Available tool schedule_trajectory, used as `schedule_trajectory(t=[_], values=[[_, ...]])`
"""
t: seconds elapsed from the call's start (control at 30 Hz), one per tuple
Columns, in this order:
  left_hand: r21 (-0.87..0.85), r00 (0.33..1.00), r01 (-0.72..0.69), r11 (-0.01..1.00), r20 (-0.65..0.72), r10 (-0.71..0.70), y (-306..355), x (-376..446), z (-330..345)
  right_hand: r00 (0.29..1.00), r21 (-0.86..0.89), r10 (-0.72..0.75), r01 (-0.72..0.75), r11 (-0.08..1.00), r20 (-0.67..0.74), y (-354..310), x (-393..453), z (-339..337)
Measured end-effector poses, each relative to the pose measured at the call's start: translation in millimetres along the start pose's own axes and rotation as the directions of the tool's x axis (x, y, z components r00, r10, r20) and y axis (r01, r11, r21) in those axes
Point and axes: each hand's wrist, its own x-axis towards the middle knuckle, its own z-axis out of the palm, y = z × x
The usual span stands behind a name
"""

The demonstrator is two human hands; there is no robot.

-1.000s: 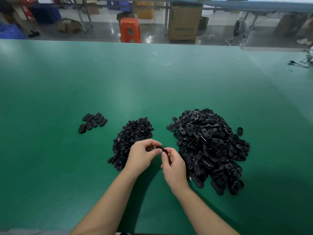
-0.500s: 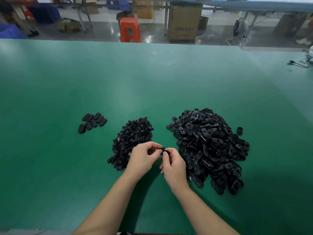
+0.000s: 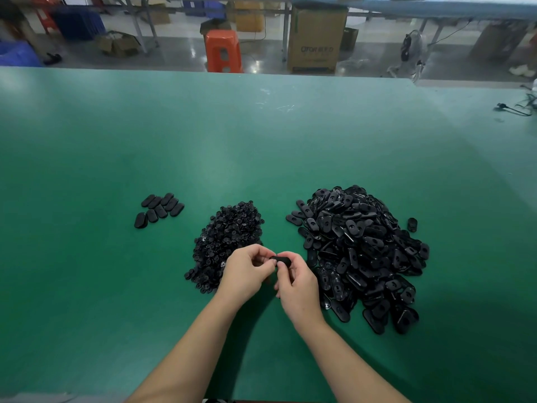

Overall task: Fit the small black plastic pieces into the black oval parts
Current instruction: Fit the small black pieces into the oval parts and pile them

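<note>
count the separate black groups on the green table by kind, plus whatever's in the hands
Heaps of oval parts: 1
Heaps of small pieces: 1
Rows of laid-out ovals: 1, about 9 ovals
Stray ovals: 1
Ovals held between the left hand and right hand: 1
Total: 5

A wide green table [image 3: 261,146] fills most of the view, its far edge running across the top. Three groups of black parts lie on it. At left, a small cluster of oval parts [image 3: 158,210] sits in two short slanted rows, touching one another. Near the centre is a heap of small black plastic pieces [image 3: 229,242]. To the right, close by but apart, is a much larger pile of black oval parts [image 3: 363,251], with a single oval part [image 3: 412,224] just beside its right edge. A black cable [image 3: 514,109] lies at the far right.
</note>
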Motion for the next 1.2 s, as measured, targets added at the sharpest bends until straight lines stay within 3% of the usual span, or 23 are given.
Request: schedule_trajectory(t=[0.83, 1.2], values=[[0.130, 0.999, -0.033, 0.991, -0.038, 0.038, 3.3, -3.7, 5.8, 1.000, -0.026, 0.026, -0.026, 0.999, -0.012, -5.6, -2.4, -0.6], [0.064, 0.998, -0.062, 0.996, 0.011, 0.062, 0.3, -5.9, -1.7, 0.999, -0.025, 0.047, -0.048, 0.999, -0.017, -6.6, -1.9, 0.0]])
